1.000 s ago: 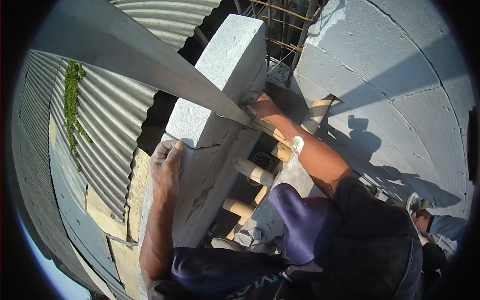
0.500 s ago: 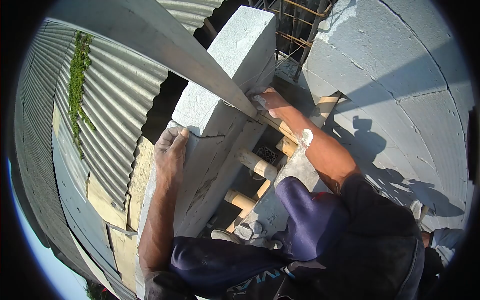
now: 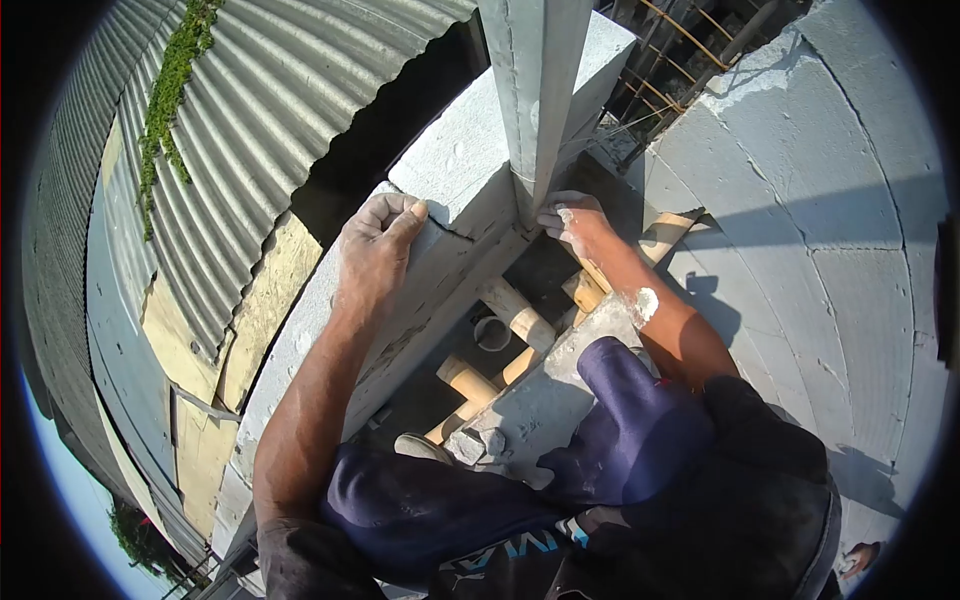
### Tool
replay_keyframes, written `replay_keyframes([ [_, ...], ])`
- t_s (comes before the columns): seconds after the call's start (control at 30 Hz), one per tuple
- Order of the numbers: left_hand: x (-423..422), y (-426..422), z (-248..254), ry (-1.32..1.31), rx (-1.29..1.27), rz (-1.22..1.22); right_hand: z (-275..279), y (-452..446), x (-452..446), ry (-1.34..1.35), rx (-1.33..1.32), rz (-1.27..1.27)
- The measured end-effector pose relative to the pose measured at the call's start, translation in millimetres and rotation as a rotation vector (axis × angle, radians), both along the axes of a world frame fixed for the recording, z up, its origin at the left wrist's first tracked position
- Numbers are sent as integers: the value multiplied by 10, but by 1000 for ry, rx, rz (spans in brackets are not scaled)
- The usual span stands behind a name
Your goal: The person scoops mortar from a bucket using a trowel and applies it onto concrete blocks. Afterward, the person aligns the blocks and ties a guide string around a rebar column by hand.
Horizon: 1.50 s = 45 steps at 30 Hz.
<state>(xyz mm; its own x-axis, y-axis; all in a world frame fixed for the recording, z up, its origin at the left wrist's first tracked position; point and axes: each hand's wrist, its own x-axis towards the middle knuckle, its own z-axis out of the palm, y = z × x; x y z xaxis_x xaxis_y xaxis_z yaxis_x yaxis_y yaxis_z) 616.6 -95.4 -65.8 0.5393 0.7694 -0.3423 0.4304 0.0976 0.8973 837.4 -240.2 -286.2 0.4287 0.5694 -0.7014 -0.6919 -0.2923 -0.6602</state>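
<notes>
My left hand (image 3: 380, 245) is closed over the top edge of a light grey concrete block (image 3: 365, 350), its thumb near the joint with the neighbouring block (image 3: 460, 150), which stands higher. A long, pale metal straightedge (image 3: 535, 100) runs upright along the face of that higher block, and its upper end leaves the view at the top. At its lower end, my right hand (image 3: 580, 222) has its fingers bent together against the edge of the metal; part of their grip is hidden.
Below the wall lie bamboo poles (image 3: 515, 315) and a mortar-stained board (image 3: 540, 415) bearing broken lumps (image 3: 475, 445). Corrugated roofing (image 3: 290, 120) borders the left side. Rebar (image 3: 690, 50) stands at the back, and a block wall (image 3: 830, 190) rises on the right.
The straightedge has swung from a leftward slant to nearly upright. My right hand has shifted along with its lower end. My left hand stays at the block joint while the whole view has turned.
</notes>
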Motion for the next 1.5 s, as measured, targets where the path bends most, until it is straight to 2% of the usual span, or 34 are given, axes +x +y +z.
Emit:
replay_keyframes([
  [0.07,-4,19,-17,-1,6,-15,69,42,-168,190,8,-202],
  [0.2,-17,17,10,45,89,-62,-25,169,-229,194,-130,-261],
  [0.4,-28,60,15,102,160,-119,-41,135,-165,125,-110,-118],
  [0.5,-38,53,21,95,187,-117,-234,28,-114,192,36,-107],
  [0.6,-41,62,14,86,180,-114,-466,36,-82,243,57,-137],
  [0.8,-52,87,-23,63,165,-115,21,158,-320,246,-59,-274],
  [0.9,-59,85,-34,52,162,-115,133,165,-422,165,-141,-255],
  [1.1,-51,75,26,65,170,-127,14,184,-419,29,-190,-260],
  [1.3,-47,59,-37,14,147,-111,-204,52,-244,10,-90,-66],
  [1.5,-23,41,56,81,144,-110,-281,57,-238,82,-4,-112],
])
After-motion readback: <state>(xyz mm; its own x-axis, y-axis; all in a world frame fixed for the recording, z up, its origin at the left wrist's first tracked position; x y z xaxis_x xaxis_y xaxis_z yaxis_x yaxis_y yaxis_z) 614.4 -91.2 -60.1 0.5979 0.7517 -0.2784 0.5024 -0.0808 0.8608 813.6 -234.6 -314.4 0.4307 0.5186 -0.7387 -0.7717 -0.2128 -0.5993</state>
